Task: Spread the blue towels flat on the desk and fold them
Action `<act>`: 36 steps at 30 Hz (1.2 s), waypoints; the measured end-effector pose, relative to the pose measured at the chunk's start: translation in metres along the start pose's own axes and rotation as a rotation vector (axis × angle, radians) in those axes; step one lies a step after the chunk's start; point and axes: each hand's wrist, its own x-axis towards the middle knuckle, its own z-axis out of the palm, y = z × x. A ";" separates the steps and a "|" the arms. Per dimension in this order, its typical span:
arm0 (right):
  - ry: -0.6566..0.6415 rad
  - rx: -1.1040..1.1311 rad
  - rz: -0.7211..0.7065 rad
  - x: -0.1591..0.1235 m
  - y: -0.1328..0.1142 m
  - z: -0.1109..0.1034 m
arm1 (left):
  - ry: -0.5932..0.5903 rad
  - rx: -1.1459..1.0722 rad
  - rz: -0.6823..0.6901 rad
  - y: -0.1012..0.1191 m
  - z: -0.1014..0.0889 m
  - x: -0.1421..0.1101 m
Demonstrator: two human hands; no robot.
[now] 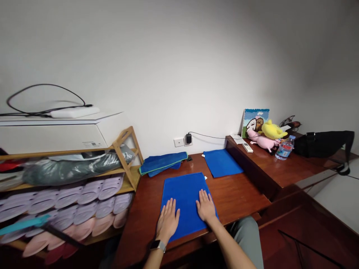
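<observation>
A blue towel [183,188] lies spread flat on the brown wooden table [238,196] right in front of me. My left hand [167,221] rests palm down on its near left part, fingers stretched out. My right hand [206,206] lies flat on its near right part, fingers also extended. Neither hand holds anything. A watch sits on my left wrist. A second blue towel [222,162] lies flat further back on the right. A stack of folded blue towels [162,163] sits at the back left near the wall.
A wooden rack [127,164] at the left holds several pink and lilac slippers, a wrapped bundle and a white box on top. A raised wooden ledge [283,170] at right carries plush toys [266,136], a water bottle [284,148], a remote and a black bag [322,144]. A charger [188,138] sits in the wall socket.
</observation>
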 end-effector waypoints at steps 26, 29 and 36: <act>-0.040 -0.027 -0.001 0.138 -0.015 0.014 | -0.026 0.013 -0.139 -0.032 0.024 0.120; -0.066 -0.056 0.114 0.138 0.013 0.001 | -0.007 0.034 -0.193 -0.045 0.024 0.114; -0.046 -0.014 0.136 0.129 0.011 -0.023 | 0.061 0.102 -0.181 -0.052 0.003 0.107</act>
